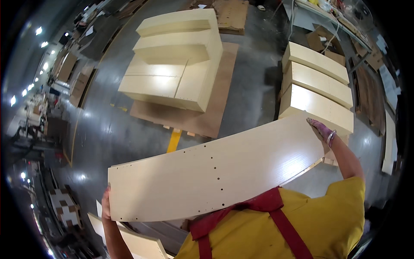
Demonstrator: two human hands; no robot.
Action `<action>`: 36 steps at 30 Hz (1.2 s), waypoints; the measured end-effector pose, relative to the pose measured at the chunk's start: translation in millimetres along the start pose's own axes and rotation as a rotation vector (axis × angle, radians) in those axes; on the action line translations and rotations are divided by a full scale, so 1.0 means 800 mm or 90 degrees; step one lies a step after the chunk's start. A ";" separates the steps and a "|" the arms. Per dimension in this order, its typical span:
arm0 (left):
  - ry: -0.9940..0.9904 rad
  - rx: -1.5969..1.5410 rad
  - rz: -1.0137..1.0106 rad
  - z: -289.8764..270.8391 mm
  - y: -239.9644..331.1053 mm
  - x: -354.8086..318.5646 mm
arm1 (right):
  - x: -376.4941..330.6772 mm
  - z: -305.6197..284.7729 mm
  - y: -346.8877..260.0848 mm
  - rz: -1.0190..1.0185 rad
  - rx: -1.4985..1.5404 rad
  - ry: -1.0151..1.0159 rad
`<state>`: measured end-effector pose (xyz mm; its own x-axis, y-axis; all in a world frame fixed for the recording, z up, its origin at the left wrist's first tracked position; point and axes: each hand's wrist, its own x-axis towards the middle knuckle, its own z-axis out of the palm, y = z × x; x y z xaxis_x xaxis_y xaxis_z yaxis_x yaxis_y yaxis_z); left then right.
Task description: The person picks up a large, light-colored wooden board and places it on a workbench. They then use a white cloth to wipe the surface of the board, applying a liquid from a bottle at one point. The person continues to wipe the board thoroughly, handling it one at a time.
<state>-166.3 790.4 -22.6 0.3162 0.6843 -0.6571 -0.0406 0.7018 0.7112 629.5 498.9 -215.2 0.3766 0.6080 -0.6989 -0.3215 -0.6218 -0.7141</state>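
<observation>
A long pale wooden panel (pixel 172 181) with rows of small drilled holes spans the space in front of my body. My left hand (pixel 106 202) grips its left end, the fingers partly hidden behind the edge. At the far right corner, my right hand (pixel 320 128), in a purplish glove with a bracelet at the wrist, is closed on the other end. The panel slopes, its right end farther from me than its left. Just beyond the right end stands a stack of pale panels (pixel 317 103).
Ahead, large pale panels in a stepped stack (pixel 194 82) stand on a brown sheet (pixel 226 86) over a pallet. More pale boards (pixel 138 241) lie at the lower left. A cluttered workbench (pixel 332 17) is at the far right. A yellow line (pixel 174 140) marks the grey floor.
</observation>
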 end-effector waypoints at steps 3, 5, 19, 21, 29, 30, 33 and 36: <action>0.003 0.053 0.031 0.023 0.045 0.061 | 0.044 0.023 -0.050 0.039 0.023 -0.008; 0.012 0.070 0.067 0.033 0.072 0.092 | 0.082 0.042 -0.093 0.071 0.032 -0.040; 0.238 0.096 -0.009 -0.110 0.154 0.229 | 0.246 0.224 -0.309 0.104 -0.187 -0.031; 0.274 0.123 -0.007 -0.158 0.171 0.268 | 0.253 0.265 -0.328 0.093 -0.224 -0.015; 0.192 0.177 0.122 -0.273 0.286 0.345 | 0.298 0.412 -0.355 0.093 -0.200 -0.033; 0.175 0.255 0.211 -0.272 0.298 0.345 | 0.305 0.427 -0.353 0.113 -0.206 -0.011; 0.165 0.288 0.255 -0.267 0.334 0.357 | 0.322 0.463 -0.349 0.112 -0.238 -0.025; 0.160 0.192 0.134 -0.264 0.361 0.390 | 0.333 0.486 -0.358 0.136 -0.247 -0.003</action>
<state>-279.2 1248.5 -74.8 0.0891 0.8591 -0.5039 0.2110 0.4782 0.8525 484.0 1030.7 -211.6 0.3329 0.4467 -0.8304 -0.0410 -0.8730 -0.4860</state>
